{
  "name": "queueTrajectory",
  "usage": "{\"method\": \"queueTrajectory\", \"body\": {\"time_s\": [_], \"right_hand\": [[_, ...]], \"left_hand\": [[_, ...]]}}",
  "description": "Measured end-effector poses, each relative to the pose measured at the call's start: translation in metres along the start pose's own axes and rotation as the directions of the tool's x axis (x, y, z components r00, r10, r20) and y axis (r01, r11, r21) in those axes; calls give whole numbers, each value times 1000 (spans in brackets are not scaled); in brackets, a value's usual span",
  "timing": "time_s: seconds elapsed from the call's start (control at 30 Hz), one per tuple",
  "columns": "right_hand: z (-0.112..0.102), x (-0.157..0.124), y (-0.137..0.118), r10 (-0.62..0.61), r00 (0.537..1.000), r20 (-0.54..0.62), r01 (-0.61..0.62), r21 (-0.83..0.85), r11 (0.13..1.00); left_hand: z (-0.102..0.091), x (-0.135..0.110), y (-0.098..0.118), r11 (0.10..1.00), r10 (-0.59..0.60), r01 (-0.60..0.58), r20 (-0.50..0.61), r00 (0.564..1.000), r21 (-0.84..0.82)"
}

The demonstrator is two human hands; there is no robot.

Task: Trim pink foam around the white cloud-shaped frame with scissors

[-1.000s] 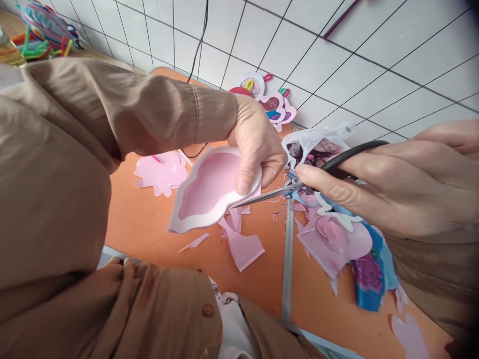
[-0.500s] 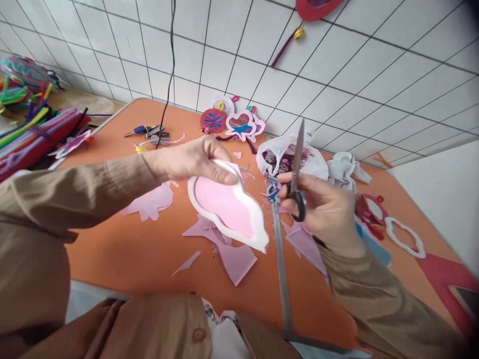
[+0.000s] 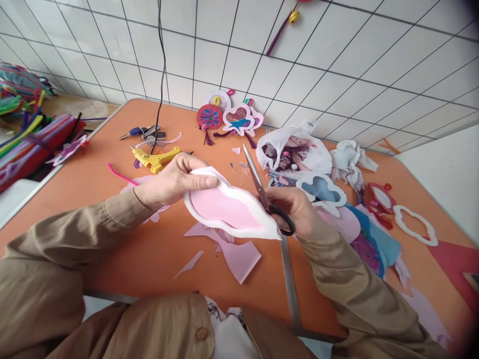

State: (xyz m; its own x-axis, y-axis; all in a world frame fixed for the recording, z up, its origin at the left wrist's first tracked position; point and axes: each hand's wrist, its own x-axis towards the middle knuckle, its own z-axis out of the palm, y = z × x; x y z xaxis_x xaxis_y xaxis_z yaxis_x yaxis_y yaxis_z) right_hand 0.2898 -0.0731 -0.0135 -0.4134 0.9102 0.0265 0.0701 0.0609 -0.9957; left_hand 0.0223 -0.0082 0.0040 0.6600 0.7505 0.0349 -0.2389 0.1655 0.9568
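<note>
Scraps of pink sheet lie nearest on the orange table. Above them the left hand pinches the left end of a white-rimmed pink cutout. It looks light, bendy and easily creased, best gripped at the rim. The right hand is wrapped round scissors, blades together, beside its right end. Farther off lies a glue gun.

My left hand reaching in from the left, thumb flat on top, fingers curled beneath in a pinch, my right hand close beside it, fingers closed in a grip, left forearm and right forearm in tan sleeves, angled inward
</note>
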Motion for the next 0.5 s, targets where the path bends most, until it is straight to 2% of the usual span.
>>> {"method": "queueTrajectory", "body": {"time_s": [0.17, 0.33, 0.4, 0.5], "right_hand": [[-2, 2, 1, 58, 998, 4, -58, -16, 998], [-14, -11, -16, 96, 994, -55, -102, -125, 987], [-23, -16, -24, 56, 998, -22, -60, -256, 965], [-33, -19, -35, -78, 996, 45, 89, -450, 888]], "left_hand": [[0, -3, -4, 1000, -27, 27, -3, 1000, 6], [-2, -1, 1, 995, 22, -15, -62, 998, 99], [-2, 0, 4, 983, 65, -50, -83, 994, 175], [-3, 1, 11, 961, 123, -96, -88, 989, 260]]}}
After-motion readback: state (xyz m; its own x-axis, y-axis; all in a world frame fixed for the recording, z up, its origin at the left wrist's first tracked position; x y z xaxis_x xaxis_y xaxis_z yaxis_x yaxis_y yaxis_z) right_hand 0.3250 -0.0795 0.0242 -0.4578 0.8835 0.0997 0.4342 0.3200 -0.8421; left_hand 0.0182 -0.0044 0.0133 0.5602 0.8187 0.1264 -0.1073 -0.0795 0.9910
